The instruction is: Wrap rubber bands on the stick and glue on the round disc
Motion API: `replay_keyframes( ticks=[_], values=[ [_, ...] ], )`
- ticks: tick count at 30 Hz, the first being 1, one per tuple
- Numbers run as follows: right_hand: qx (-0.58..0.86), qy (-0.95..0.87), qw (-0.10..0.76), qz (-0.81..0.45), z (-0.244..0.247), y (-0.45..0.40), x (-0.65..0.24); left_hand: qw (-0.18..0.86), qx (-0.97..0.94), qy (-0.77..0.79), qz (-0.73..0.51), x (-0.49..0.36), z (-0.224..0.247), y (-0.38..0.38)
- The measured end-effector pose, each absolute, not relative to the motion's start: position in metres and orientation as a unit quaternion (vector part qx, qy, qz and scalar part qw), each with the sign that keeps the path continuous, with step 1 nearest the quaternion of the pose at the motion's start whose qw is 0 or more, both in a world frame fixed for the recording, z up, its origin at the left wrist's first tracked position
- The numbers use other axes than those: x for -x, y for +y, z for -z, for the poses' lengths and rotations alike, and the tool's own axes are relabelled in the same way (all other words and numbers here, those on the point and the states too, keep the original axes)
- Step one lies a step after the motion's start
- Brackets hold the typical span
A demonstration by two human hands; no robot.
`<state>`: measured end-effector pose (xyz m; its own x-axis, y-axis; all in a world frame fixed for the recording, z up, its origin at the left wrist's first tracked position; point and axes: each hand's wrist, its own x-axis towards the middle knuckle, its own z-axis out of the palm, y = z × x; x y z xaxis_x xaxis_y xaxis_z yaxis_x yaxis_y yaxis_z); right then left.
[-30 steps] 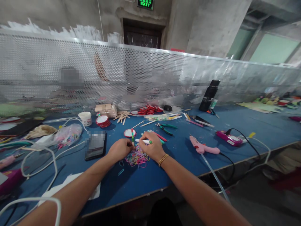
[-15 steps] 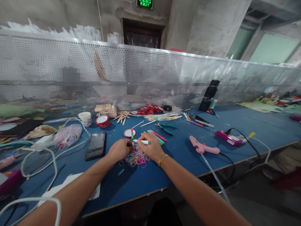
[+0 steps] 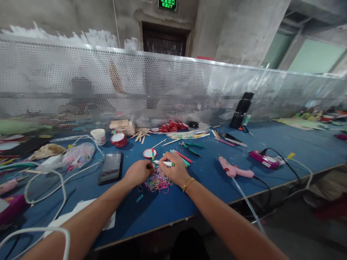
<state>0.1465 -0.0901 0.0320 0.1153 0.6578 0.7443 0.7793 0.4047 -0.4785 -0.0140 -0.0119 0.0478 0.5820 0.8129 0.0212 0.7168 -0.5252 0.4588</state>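
My left hand (image 3: pixel 137 172) pinches the lower end of a small stick (image 3: pixel 153 156) coloured red and green. In my right hand (image 3: pixel 176 167) is a white marker with a green end (image 3: pixel 166 163), its tip at the stick. Just below both hands lies a heap of colourful paper clips (image 3: pixel 158 182), with a teal clip (image 3: pixel 139 198) apart from it. A round red-rimmed disc (image 3: pixel 148 153) rests behind the stick. Several coloured markers (image 3: pixel 184 157) lie beyond my right hand.
Green-handled pliers (image 3: pixel 193 147) and wooden sticks lie behind the hands. A phone (image 3: pixel 110 168) and paper cup (image 3: pixel 98 137) are left; a pink glue gun (image 3: pixel 234 169) and black bottle (image 3: pixel 241 110) are right. A perforated metal screen (image 3: pixel 162 83) backs the blue table (image 3: pixel 173 213).
Both hands stay in nearly the same place with the stick and marker. The view has shifted very slightly.
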Motion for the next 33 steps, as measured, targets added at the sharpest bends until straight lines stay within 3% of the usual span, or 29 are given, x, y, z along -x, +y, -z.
replay_keyframes(
  ticks=[33],
  values=[
    [0.553, -0.645, 0.524, 0.054, -0.0315, -0.0897, -0.1436, 0.207, -0.872, 0.428, -0.121, 0.0147, -0.0450, -0.0113]
  ],
)
